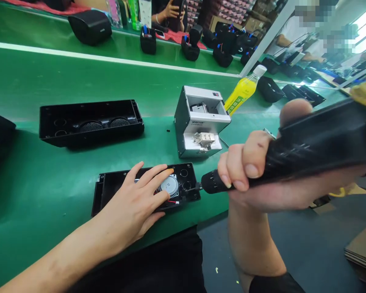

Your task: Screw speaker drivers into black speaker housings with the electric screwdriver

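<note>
My right hand (247,171) is wrapped round a black electric screwdriver (317,138), held nearly level with its bit pointing left. The bit's tip meets or hovers over the right part of a black speaker housing (110,187); whether it touches a screw I cannot tell. Across that housing lies my left hand (146,195), fingers spread, resting on it around a round silver speaker driver (169,186). A red wire with a small white plug (177,202) shows beside the driver. The hand hides much of the housing's middle.
Behind the housing stands a grey screw feeder (203,122), with a yellow drink bottle (240,95) behind it. Another open black housing (91,122) lies at left. Several black speaker parts (148,40) line the far strip. People work beyond; flattened cardboard (362,248) is stacked lower right.
</note>
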A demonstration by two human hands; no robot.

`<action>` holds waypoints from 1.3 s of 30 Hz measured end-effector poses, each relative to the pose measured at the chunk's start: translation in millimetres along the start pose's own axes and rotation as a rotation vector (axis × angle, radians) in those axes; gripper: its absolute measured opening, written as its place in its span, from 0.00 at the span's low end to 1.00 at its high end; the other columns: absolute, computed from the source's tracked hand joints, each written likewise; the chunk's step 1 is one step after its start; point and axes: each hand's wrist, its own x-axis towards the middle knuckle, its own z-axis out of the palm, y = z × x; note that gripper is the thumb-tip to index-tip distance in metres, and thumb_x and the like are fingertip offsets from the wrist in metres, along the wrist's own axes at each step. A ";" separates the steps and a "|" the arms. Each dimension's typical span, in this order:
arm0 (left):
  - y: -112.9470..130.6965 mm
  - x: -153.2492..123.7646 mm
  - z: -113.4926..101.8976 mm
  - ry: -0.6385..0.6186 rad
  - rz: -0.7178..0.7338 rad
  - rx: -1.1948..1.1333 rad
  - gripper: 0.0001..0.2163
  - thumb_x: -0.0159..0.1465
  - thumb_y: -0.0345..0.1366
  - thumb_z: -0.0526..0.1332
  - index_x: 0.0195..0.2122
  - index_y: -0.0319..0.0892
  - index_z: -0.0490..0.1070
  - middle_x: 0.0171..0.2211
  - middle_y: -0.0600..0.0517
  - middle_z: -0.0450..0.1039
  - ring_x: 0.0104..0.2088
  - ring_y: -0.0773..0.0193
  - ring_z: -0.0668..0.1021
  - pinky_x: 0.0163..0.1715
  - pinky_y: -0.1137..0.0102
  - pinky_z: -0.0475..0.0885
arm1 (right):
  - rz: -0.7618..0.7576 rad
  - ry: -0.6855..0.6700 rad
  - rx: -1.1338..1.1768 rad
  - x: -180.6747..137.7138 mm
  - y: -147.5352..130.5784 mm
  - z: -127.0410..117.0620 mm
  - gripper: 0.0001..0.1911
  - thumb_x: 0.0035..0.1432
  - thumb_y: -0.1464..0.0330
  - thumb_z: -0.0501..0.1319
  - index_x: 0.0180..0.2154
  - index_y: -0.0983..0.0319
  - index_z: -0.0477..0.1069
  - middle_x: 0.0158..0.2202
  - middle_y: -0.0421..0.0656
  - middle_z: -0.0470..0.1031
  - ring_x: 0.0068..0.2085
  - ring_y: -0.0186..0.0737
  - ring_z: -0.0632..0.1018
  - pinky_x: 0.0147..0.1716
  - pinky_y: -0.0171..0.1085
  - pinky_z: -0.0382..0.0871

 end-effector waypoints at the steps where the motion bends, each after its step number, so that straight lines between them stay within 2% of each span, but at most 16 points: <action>1: -0.1 -0.2 0.4 -0.001 0.007 0.011 0.08 0.68 0.31 0.66 0.47 0.48 0.74 0.75 0.42 0.67 0.76 0.41 0.66 0.73 0.32 0.58 | 0.017 -0.012 0.011 -4.5 5.9 0.1 0.25 0.58 0.39 0.74 0.45 0.48 0.81 0.18 0.31 0.71 0.12 0.34 0.65 0.10 0.33 0.61; 7: 0.0 2.0 -4.4 -0.013 0.008 0.048 0.20 0.66 0.34 0.69 0.59 0.46 0.72 0.76 0.38 0.64 0.74 0.38 0.68 0.71 0.34 0.64 | 0.027 -0.060 0.040 -19.9 34.6 -7.0 0.24 0.59 0.40 0.74 0.47 0.48 0.83 0.21 0.32 0.74 0.13 0.35 0.68 0.12 0.34 0.67; 13: -0.1 1.9 -5.4 -0.029 -0.045 0.046 0.25 0.62 0.35 0.74 0.59 0.47 0.74 0.77 0.37 0.60 0.75 0.30 0.64 0.70 0.33 0.67 | 0.008 -0.048 0.041 -25.4 47.2 -9.9 0.28 0.57 0.37 0.74 0.48 0.49 0.85 0.21 0.33 0.74 0.13 0.34 0.66 0.12 0.34 0.65; 19: -0.2 0.7 -4.6 -0.041 -0.064 0.025 0.25 0.61 0.37 0.76 0.58 0.48 0.74 0.77 0.36 0.58 0.74 0.30 0.65 0.70 0.33 0.67 | -0.038 -0.035 0.008 -27.7 56.1 -11.2 0.25 0.65 0.40 0.69 0.50 0.51 0.85 0.21 0.34 0.73 0.12 0.34 0.66 0.11 0.34 0.64; 25: -0.6 2.2 -5.3 -0.039 -0.055 0.038 0.24 0.61 0.38 0.76 0.58 0.47 0.74 0.77 0.35 0.59 0.71 0.31 0.67 0.69 0.34 0.68 | 0.013 -0.060 -0.017 -28.8 54.9 -12.4 0.23 0.58 0.44 0.77 0.50 0.48 0.85 0.22 0.33 0.71 0.13 0.33 0.65 0.12 0.34 0.66; 31: -1.1 2.3 -4.4 -0.037 -0.054 0.032 0.22 0.62 0.39 0.75 0.57 0.47 0.75 0.77 0.35 0.59 0.71 0.30 0.68 0.69 0.34 0.67 | 0.005 -0.042 -0.043 -26.2 53.5 -10.2 0.28 0.60 0.35 0.70 0.48 0.47 0.85 0.20 0.33 0.70 0.12 0.34 0.63 0.10 0.35 0.63; 39: 1.6 -0.9 -1.8 -0.025 -0.048 -0.018 0.20 0.65 0.35 0.73 0.57 0.50 0.75 0.79 0.37 0.54 0.73 0.29 0.66 0.70 0.30 0.63 | 0.014 0.040 -0.065 -33.8 54.1 -17.6 0.26 0.62 0.37 0.70 0.49 0.47 0.85 0.20 0.33 0.69 0.12 0.34 0.63 0.11 0.36 0.64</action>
